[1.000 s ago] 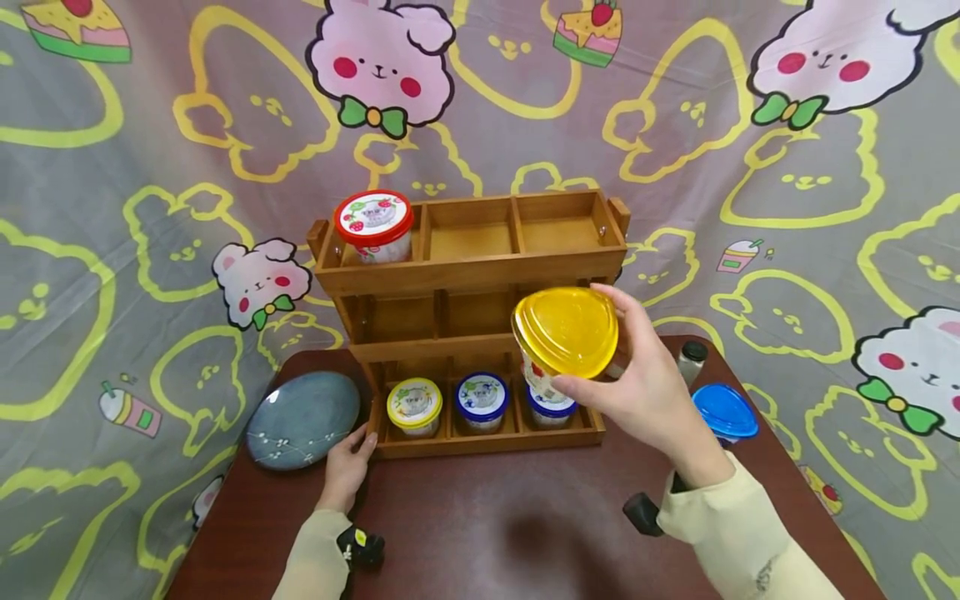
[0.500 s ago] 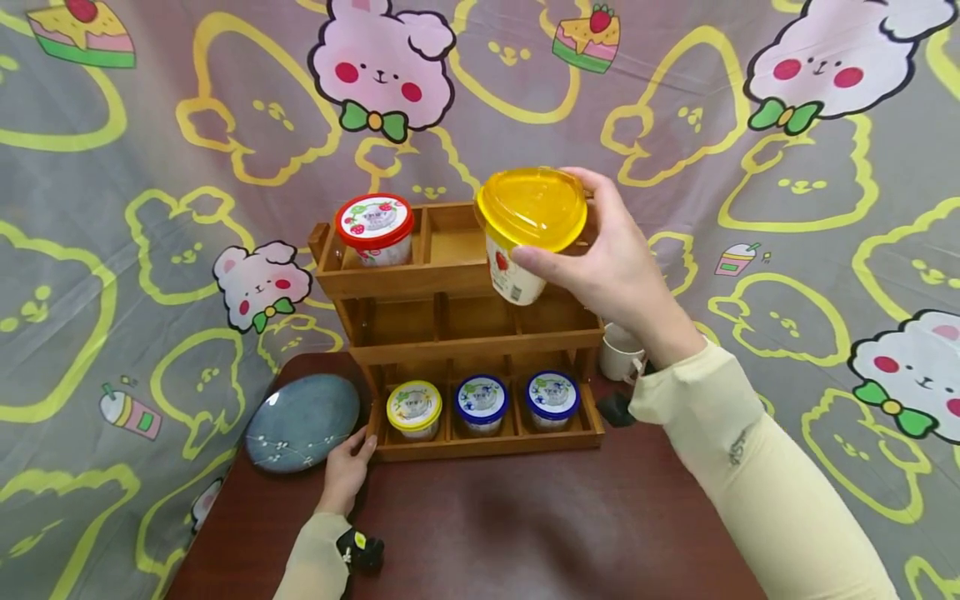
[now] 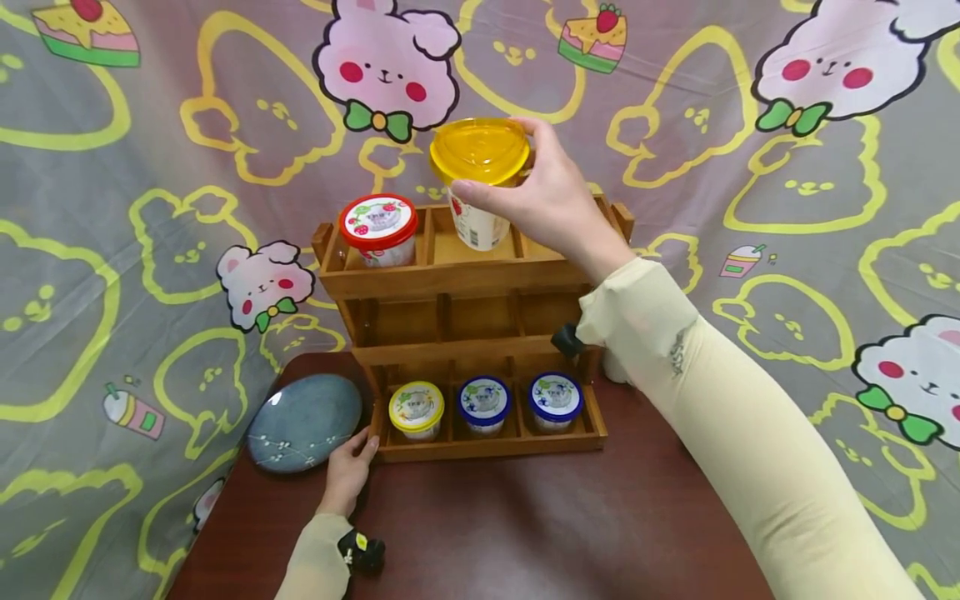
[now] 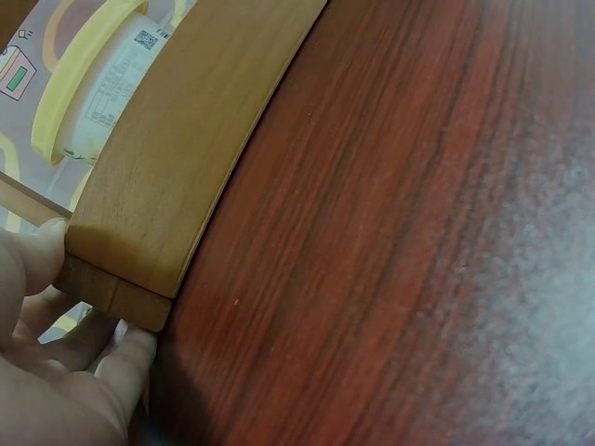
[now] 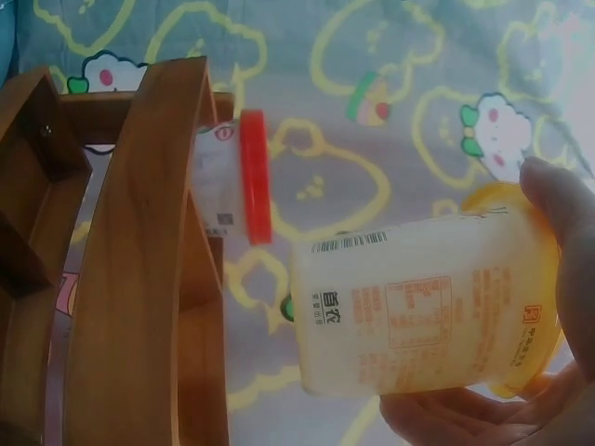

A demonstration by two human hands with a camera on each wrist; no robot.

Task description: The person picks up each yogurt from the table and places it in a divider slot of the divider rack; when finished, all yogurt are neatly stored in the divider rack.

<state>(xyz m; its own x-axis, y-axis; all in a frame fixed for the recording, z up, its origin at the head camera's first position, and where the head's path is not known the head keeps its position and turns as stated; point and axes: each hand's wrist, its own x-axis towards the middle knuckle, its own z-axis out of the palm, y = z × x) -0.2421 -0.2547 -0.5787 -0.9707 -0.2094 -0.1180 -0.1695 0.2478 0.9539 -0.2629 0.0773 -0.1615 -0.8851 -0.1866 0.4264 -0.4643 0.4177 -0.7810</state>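
My right hand (image 3: 551, 187) grips a white printed cup with a domed yellow lid (image 3: 480, 154), thumb in front and fingers behind, near the lid. In the head view the cup overlaps the middle compartment of the top tier of a wooden three-tier rack (image 3: 472, 279). The right wrist view shows the cup's printed side (image 5: 418, 307), its base toward the rack. My left hand (image 3: 348, 471) holds the lower left front corner of the rack; in the left wrist view its thumb and fingers pinch the wooden end (image 4: 116, 293). A red-lidded tub (image 3: 378, 229) stands in the top left compartment.
Along the bottom tier stand a yellow-lidded tub (image 3: 417, 410) and two blue-lidded tubs (image 3: 484, 404). A blue-grey plate (image 3: 303, 421) lies left of the rack on the dark wooden table (image 3: 480, 525). A patterned cloth (image 3: 675, 108) hangs behind. A white mug is mostly hidden by the right sleeve.
My right hand has lifted the yellow-lidded cup from before the lower tiers and carried it up and left to the top tier. My left hand stays at the rack's corner.
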